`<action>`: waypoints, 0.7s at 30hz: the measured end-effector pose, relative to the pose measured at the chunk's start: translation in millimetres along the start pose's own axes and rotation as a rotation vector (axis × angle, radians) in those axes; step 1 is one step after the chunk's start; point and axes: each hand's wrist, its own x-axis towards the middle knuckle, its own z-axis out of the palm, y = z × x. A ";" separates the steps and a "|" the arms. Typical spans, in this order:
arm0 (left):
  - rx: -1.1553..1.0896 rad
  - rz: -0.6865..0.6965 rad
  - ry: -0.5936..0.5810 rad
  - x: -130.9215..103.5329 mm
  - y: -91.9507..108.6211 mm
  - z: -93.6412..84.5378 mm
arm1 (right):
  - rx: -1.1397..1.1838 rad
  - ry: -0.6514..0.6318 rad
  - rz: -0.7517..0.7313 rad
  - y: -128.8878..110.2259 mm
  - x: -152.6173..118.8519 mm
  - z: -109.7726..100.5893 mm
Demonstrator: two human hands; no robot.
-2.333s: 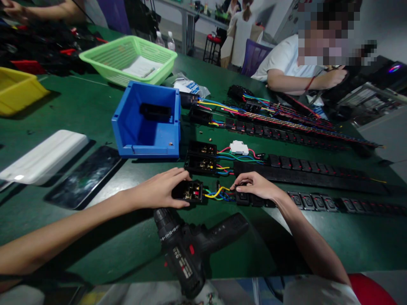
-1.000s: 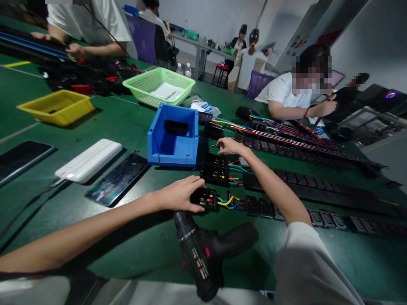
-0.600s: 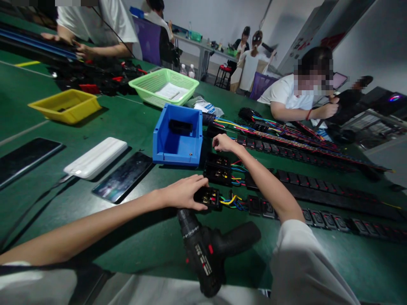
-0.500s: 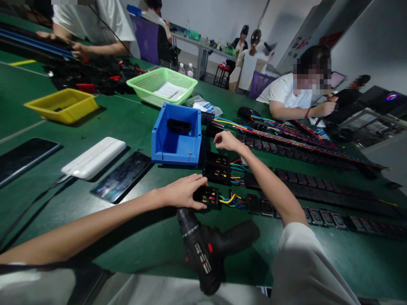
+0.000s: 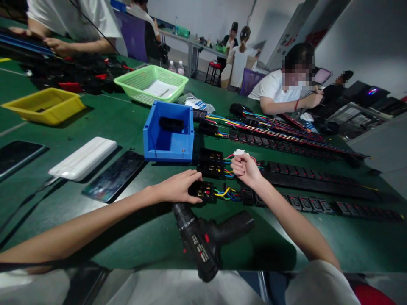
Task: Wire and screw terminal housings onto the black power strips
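Observation:
My left hand [image 5: 178,187] grips the left end of an open black wiring box [image 5: 206,190], thumb on the near side and fingers on the far side. Brass-coloured contacts show inside it, and yellow, blue and green wires [image 5: 227,193] run from it to a black strip of sockets [image 5: 313,204]. Fingers curled closed, my right hand [image 5: 245,169] hovers over the wires of two similar boxes [image 5: 210,168] behind; whatever it may pinch is hidden. A small white object [image 5: 241,152] shows just beyond it. A black cordless drill [image 5: 200,245] lies near my left hand.
A blue bin [image 5: 168,135] with a black part inside stands behind my left hand. Leftward lie a phone [image 5: 113,176], a white power bank [image 5: 84,159] and a yellow tray [image 5: 44,108]. A green basket [image 5: 152,84] and wired strips [image 5: 270,131] sit farther back. Co-workers sit around the table.
My right hand has come down and nearer, from beside the blue bin to the wires of the boxes behind. My left hand stays on the wiring box. The view has shifted slightly.

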 end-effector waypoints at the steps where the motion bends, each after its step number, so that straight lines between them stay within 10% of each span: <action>1: 0.001 0.004 0.001 0.2 0.0 0.6 | -0.007 -0.012 0.013 7.2 -7.3 3.8; 21: 0.233 0.028 -0.074 8.5 25.9 0.6 | -0.502 0.101 -0.177 51.2 -81.2 29.3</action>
